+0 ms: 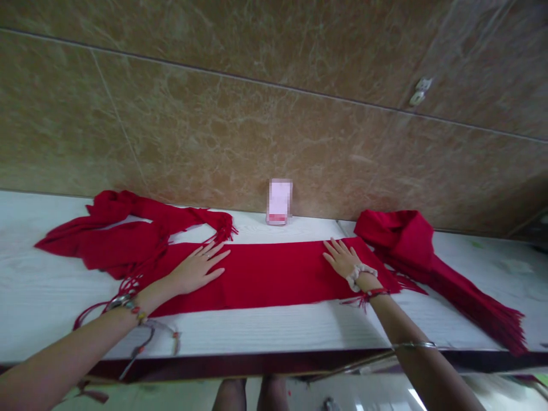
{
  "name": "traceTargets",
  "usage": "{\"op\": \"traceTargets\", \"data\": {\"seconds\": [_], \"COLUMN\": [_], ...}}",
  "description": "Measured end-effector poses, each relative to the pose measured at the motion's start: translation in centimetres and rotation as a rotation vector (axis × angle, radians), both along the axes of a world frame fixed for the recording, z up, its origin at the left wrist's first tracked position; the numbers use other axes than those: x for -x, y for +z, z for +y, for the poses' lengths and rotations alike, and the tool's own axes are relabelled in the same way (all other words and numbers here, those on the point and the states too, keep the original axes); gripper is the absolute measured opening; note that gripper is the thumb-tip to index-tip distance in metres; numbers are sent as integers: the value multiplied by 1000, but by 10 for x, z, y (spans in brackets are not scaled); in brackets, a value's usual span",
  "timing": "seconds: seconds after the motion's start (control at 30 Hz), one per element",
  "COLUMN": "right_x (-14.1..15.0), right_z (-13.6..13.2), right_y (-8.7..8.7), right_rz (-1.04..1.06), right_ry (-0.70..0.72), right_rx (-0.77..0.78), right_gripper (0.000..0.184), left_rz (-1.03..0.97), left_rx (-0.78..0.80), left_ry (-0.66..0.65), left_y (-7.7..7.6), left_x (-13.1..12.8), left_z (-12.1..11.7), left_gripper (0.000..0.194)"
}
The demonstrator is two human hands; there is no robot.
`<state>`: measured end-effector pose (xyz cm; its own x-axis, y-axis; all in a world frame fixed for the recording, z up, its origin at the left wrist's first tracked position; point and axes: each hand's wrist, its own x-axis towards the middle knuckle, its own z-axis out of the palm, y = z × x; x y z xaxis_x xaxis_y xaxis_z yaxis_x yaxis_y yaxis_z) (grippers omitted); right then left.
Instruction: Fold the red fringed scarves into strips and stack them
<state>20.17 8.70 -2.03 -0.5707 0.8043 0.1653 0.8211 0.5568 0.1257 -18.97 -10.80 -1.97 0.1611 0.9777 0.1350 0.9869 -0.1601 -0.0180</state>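
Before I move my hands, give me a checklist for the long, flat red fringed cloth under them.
1. Left hand palm down on the flat red cloth: ok.
2. Right hand palm down toward the right end: ok.
3. Middle lying mostly smooth: ok.
4. Clear of the crumpled red fringed cloth at left: not ok, they meet.
5. Clear of the pale pink rectangular object: ok, a gap shows.
6. Number of layers: cannot tell.

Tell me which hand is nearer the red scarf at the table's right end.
Right. The right hand, flat on the spread red cloth, is just left of that scarf; the left hand, on the cloth's opposite half, is farther away.
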Motion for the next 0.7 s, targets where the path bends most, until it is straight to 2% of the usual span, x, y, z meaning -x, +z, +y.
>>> {"op": "traceTargets", "data": {"seconds": [0.1,0.17,0.23,0.33,0.4,0.47,0.53,0.63,0.7], "right_x": [-25,-18,7,47,56,43,15,-32,-51], "right_z": [16,15,5,-12,-14,-6,10,37,47], "right_y": [4,10,16,19,16,10,7,11,17], "right_rz": [20,64,102,67,4,-51,-72,-83,-85], "right_ry": [-5,-54,-70,176,259,251,166,20,-35], "right_rx": [20,5,-6,49,78,75,69,90,91], "right_gripper": [41,41,46,47,46,45,44,42,42], "left_rz": [1,7,3,-26,-30,-17,-7,-16,-32], "left_rx": [21,38,21,-38,6,60,75,71,71], "left_ry": [10,9,-11,-40,-54,-73,-77,-67,-69], "left_y": [5,12,22,33,32,25,16,7,6], "left_x": [0,-7,-20,-48,-63,-71,-71,-66,-64], "left_z": [-2,1,8,24,33,38,39,39,39], "left_gripper": [51,50,48,46,47,48,47,47,47]}}
